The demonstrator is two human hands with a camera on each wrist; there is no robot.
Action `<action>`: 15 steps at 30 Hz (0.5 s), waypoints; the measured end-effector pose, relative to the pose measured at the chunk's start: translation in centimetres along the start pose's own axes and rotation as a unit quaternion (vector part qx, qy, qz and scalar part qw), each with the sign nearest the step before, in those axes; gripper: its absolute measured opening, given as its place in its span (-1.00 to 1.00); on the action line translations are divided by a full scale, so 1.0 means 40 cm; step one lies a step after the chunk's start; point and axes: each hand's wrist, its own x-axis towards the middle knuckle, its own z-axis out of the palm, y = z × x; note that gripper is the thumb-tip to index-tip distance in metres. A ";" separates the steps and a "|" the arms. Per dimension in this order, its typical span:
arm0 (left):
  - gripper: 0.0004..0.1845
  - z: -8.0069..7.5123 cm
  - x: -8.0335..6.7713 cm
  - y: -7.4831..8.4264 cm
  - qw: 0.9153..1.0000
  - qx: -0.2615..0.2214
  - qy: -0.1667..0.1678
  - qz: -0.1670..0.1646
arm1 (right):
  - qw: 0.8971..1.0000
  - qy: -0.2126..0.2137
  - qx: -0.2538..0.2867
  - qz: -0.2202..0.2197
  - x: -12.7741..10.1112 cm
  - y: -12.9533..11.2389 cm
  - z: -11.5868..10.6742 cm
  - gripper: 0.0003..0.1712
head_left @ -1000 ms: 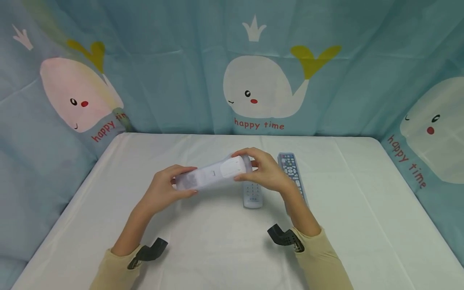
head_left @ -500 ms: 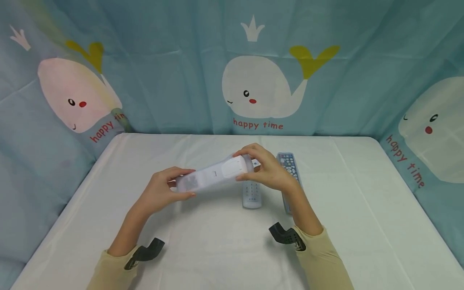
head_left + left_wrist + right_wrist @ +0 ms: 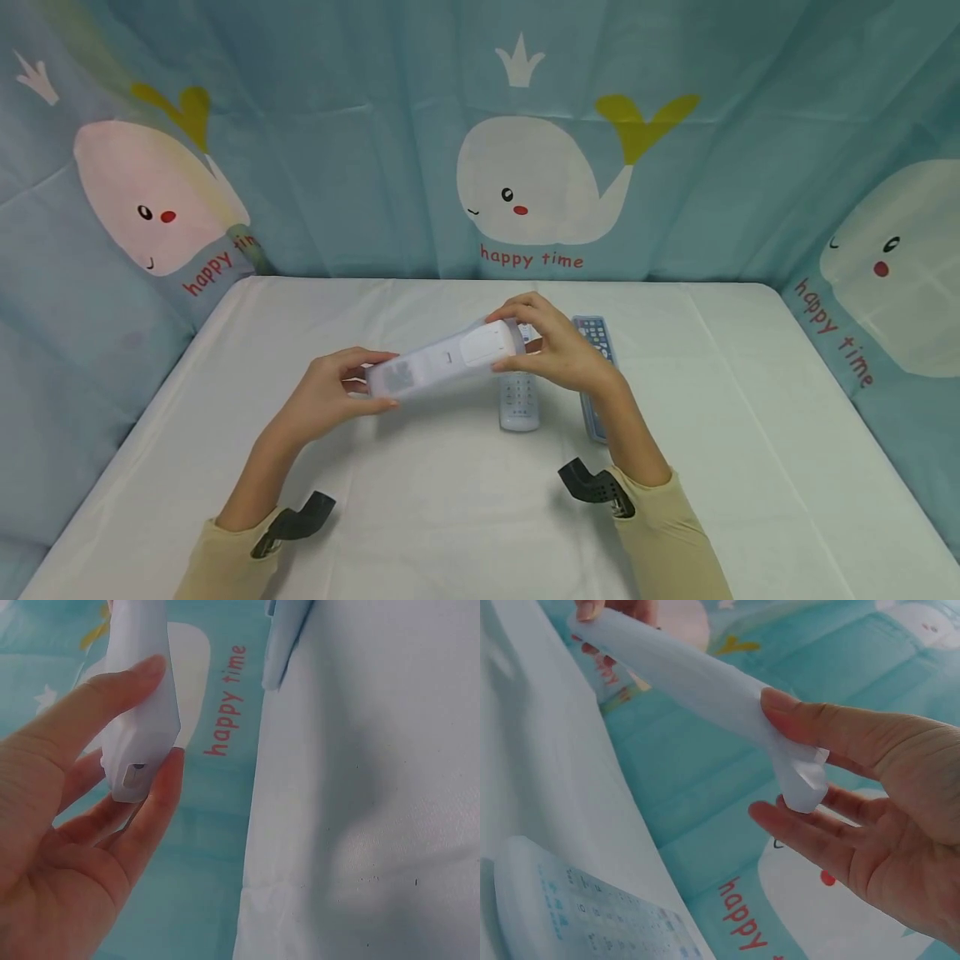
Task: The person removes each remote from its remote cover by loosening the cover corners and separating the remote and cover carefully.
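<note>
White-clothed surface point(image 3: 420, 517): we hold the white remote in its translucent silicone sleeve point(image 3: 442, 365) aloft, left hand point(image 3: 326, 398) and right hand point(image 3: 558, 354) fingers pinching opposite ends; keep both grips firm

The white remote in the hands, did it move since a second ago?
Barely. The white remote stays held above the table in front of the "happy time" lettering, with no clear shift against it; the whole view drifted slightly.

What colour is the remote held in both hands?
White, inside a clear cover: the remote shows best in the head view.
</note>
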 end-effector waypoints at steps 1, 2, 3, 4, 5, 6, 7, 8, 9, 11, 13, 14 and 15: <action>-0.36 0.000 0.000 0.000 1.000 0.002 -0.001 -0.001 | 1.000 0.000 -0.003 -0.001 -0.001 0.000 -0.001 -0.37; -0.36 -0.001 -0.001 -0.001 1.000 0.003 -0.002 -0.002 | 1.000 0.000 -0.007 -0.002 -0.002 0.000 -0.001 -0.37; -0.36 -0.001 -0.001 -0.001 1.000 0.004 -0.002 -0.004 | 1.000 0.000 -0.011 -0.003 -0.003 0.000 -0.002 -0.37; -0.36 -0.002 -0.002 -0.002 1.000 0.005 -0.002 -0.004 | 1.000 0.002 -0.019 -0.005 -0.003 0.001 -0.003 -0.38; -0.36 -0.002 -0.002 -0.002 1.000 0.004 -0.002 -0.006 | 1.000 0.003 -0.026 -0.007 -0.004 0.001 -0.003 -0.38; -0.36 -0.003 -0.002 -0.003 1.000 0.001 -0.002 -0.007 | 0.999 0.004 -0.034 -0.009 -0.004 0.001 -0.004 -0.38; -0.37 -0.004 -0.002 -0.004 1.000 -0.002 -0.002 -0.007 | 0.999 0.005 -0.042 -0.010 -0.005 0.001 -0.005 -0.38; -0.37 -0.005 -0.002 -0.004 1.000 -0.006 -0.003 -0.008 | 0.999 0.007 -0.049 -0.011 -0.004 0.001 -0.006 -0.38; -0.37 -0.006 -0.002 -0.005 1.000 -0.010 -0.003 -0.008 | 0.998 0.008 -0.054 -0.011 -0.004 0.002 -0.007 -0.38; -0.37 -0.008 -0.002 -0.005 1.000 -0.021 -0.005 -0.010 | 0.998 0.009 -0.064 -0.011 -0.004 0.001 -0.009 -0.37; -0.36 -0.009 -0.002 -0.006 1.000 -0.025 -0.007 -0.011 | 0.997 0.009 -0.070 -0.011 -0.005 0.000 -0.010 -0.36; -0.36 -0.010 -0.002 -0.006 1.000 -0.025 -0.008 -0.013 | 0.997 0.009 -0.072 -0.012 -0.005 0.001 -0.011 -0.35; -0.36 -0.011 -0.002 -0.006 1.000 -0.025 -0.008 -0.014 | 0.997 0.009 -0.074 -0.015 -0.006 0.000 -0.012 -0.35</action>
